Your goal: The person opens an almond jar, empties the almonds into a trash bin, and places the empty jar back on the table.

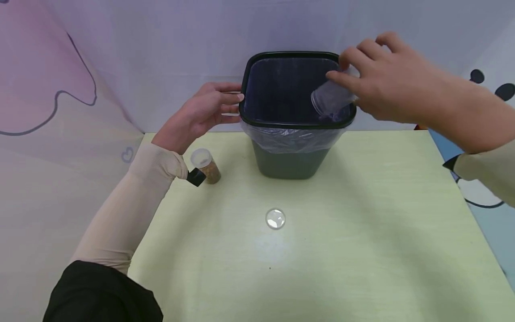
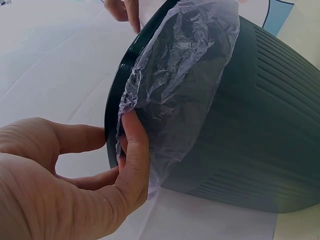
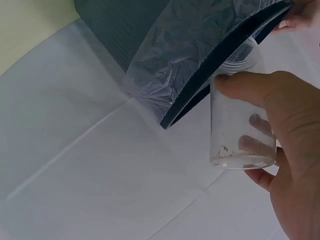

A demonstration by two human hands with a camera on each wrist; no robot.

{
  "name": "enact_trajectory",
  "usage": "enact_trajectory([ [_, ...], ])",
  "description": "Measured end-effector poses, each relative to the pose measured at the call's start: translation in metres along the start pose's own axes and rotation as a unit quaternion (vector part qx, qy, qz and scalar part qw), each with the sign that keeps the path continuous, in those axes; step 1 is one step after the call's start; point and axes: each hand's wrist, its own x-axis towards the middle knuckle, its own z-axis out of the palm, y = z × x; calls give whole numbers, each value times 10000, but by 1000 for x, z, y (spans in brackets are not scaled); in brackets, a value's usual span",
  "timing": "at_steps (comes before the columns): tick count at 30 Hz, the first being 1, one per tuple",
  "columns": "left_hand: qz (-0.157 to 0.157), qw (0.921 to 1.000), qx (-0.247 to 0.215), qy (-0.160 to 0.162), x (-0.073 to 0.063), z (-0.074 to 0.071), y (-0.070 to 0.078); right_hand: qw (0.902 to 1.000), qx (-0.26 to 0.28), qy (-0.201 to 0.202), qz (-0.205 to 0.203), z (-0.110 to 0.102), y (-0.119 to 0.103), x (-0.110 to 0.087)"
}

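Observation:
A dark green trash bin (image 1: 287,163) stands at the back of the table, its clear plastic liner (image 1: 295,139) folded over the black rim. My left hand (image 1: 203,107) holds that rim on the left side, thumb and fingers on either side of the edge and liner in the left wrist view. Over the bin's right side, my right hand (image 1: 390,80) grips a clear jar (image 1: 331,96), tilted with its mouth down into the opening. A few brown crumbs (image 3: 223,150) cling inside near the jar's base. What lies inside the bin is too dark to see.
A capped jar of brown bits (image 1: 212,172) stands beneath my left wrist, left of the bin. A round clear lid (image 1: 275,219) lies on the pale yellow table (image 1: 342,250) in front of the bin. Behind hangs a whitish printed cloth (image 1: 181,40).

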Motion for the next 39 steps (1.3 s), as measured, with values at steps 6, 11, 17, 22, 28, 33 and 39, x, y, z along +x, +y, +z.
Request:
enact_trajectory([
  [6, -5, 10000, -8, 24, 0, -1, -1, 9910, 1091, -247, 731, 5, 9, -3],
  [11, -15, 10000, 21, 29, -1, -1, 0, 9763, 1768, -447, 1167, 9, 12, -6],
  [17, -18, 10000, 15, 31, -1, -2, 0, 9532, 2419, -787, 1633, 8, 15, -8],
  [22, -36, 10000, -20, 43, -1, -2, 1, 9371, 2614, -1170, 1998, 9, 16, -9],
  [28, -31, 10000, -63, 28, 0, -2, 1, 9165, 3016, -1256, 2307, 12, 20, -11],
  [33, -34, 9999, -99, 41, -1, -1, 2, 8951, 3439, -1253, 2547, 16, 24, -13],
  [39, -51, 9999, -134, 28, -2, 0, 2, 8580, 4131, -1215, 2802, 20, 32, -16],
])
